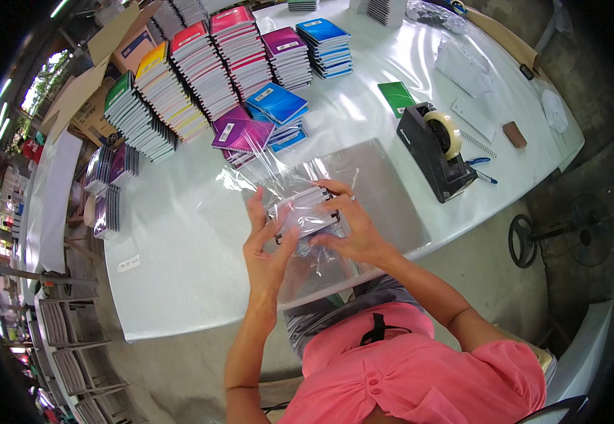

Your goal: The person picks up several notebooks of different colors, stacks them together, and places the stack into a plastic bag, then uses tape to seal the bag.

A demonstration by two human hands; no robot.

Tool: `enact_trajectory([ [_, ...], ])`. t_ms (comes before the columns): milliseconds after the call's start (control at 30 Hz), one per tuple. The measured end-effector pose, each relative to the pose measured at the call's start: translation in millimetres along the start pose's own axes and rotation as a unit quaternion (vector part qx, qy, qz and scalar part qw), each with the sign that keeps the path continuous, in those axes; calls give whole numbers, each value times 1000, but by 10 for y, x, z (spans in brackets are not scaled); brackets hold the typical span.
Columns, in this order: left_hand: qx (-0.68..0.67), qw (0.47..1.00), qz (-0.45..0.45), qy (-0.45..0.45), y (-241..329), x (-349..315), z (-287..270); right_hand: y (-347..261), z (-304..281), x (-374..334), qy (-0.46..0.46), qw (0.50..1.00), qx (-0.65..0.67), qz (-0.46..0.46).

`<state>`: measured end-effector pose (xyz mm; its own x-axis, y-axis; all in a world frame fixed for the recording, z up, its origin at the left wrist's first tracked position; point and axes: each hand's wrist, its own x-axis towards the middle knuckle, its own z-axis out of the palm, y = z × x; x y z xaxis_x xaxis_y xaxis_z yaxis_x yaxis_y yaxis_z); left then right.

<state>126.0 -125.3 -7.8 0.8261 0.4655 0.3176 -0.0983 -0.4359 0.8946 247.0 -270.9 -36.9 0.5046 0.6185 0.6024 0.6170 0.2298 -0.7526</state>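
Between my hands is a small stack of spiral notebooks (308, 214) inside clear plastic film, its white page edges and black coil ends showing through. My left hand (264, 244) presses the film along the stack's left side, its index finger raised. On the right side, my right hand (353, 230) grips the stack, thumb at the near edge and fingers over the far edge. Loose film (264, 159) sticks up beyond the stack. Underneath lies a pile of flat clear plastic sheets (392, 191) at the table's front edge. The notebooks' covers are mostly hidden.
Tall stacks of coloured notebooks (197, 78) line the table's far left, with purple notebooks (232, 131) and blue notebooks (278, 104) nearer. To the right stand a black tape dispenser (423, 152), a green notebook (396, 97), blue-handled pliers (478, 161) and a brown block (514, 134).
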Motion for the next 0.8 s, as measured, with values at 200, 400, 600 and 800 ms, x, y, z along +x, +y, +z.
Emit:
enact_trajectory([
  [200, -117, 991, -56, 13, -19, -21, 1, -40, -114, -20, 0, 997, 65, 33],
  [400, 61, 993, 97, -39, -67, -7, -240, 78, -296, -44, -35, 999, 26, -13],
  [600, 171, 973, 145, -48, 46, 115, -192, 23, -100, -64, -12, 999, 48, -8],
  [800, 174, 977, 125, -3, 51, 53, -144, -49, -50, 31, 2, 999, -34, -30],
])
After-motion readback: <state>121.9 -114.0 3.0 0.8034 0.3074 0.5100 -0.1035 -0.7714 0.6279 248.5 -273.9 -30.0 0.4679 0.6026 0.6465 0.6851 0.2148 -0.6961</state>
